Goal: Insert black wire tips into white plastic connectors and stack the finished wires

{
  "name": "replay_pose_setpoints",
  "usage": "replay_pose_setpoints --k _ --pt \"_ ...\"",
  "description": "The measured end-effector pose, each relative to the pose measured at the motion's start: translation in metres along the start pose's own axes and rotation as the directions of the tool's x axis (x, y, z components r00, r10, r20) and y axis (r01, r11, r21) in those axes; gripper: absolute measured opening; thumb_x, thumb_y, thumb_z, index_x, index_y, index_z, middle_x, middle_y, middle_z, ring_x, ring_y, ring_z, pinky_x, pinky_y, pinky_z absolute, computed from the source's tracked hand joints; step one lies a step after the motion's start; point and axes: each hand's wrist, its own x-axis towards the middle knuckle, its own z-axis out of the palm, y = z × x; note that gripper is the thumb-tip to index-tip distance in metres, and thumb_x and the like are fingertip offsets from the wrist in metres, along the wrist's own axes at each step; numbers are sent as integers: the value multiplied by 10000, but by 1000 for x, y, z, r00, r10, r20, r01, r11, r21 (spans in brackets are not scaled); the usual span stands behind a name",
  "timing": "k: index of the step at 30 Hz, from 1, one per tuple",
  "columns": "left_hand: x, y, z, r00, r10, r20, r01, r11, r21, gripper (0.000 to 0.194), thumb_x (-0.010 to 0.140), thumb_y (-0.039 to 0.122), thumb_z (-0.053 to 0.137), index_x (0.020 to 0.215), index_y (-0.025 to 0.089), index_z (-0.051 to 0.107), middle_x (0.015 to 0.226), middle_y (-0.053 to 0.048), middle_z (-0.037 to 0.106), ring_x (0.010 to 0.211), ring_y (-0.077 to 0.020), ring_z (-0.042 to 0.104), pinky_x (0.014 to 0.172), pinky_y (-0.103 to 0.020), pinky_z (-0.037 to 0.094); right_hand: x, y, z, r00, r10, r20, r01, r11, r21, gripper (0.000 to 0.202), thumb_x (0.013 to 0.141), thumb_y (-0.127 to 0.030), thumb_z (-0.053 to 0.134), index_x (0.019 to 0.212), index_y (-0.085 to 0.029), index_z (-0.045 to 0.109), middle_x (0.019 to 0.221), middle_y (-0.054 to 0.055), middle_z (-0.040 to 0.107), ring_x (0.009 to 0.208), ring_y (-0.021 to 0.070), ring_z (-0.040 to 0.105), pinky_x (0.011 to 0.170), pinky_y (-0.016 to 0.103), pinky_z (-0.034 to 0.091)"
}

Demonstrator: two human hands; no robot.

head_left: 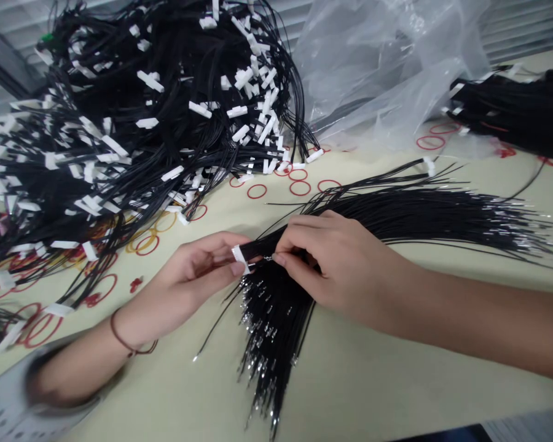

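Between the thumb and fingers of my left hand [198,267] is a small white connector [240,259]. Just to its right, my right hand [336,264] pinches a thin black wire close to its metal terminal [268,258], which points at the connector. Whether the terminal touches the connector I cannot tell. Under my hands lies a bundle of black wires [276,325] with silver tips fanning toward the front. Another bundle of black wires [433,215] stretches to the right beyond my right hand, its tips also bare metal.
A large heap of black wires with white connectors [175,92] fills the back left. Red rubber bands [257,191] are scattered over the pale table [396,368]. Clear plastic bags [378,67] stand at the back, and more black cables [525,110] lie at the far right.
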Motion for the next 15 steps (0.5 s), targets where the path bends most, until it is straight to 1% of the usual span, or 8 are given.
replay_pose_setpoints --k 5,9,11,15 --pt "-1 0 0 1000 22 -3 -22 1000 19 261 816 93 547 1011 239 641 749 41 659 718 -55 580 647 -104 437 0 0 -1 1000 -8 8 8 1000 15 199 849 -216 418 737 -155 570 709 -19 548 618 96 433 622 258 275" --pt "-2 -2 0 999 45 2 -45 998 49 280 803 100 566 1025 254 639 757 41 668 731 -58 588 664 -104 447 1 -2 -1 1000 -8 -11 8 999 34 201 851 -210 418 734 -147 568 693 -19 534 594 87 416 611 257 268" --pt "-3 -2 0 999 43 -8 -42 998 56 281 795 104 576 1029 246 640 765 28 674 740 -72 595 675 -123 459 1 -3 -2 1000 -10 -10 11 999 44 203 852 -207 415 730 -143 565 689 -17 527 590 84 413 605 257 264" --pt "-4 0 3 999 20 -50 -17 998 62 255 772 114 602 983 244 662 729 27 675 699 -77 596 643 -131 466 0 -4 -1 1000 -10 5 10 998 63 208 858 -208 401 741 -142 561 711 -12 528 604 84 423 611 260 265"
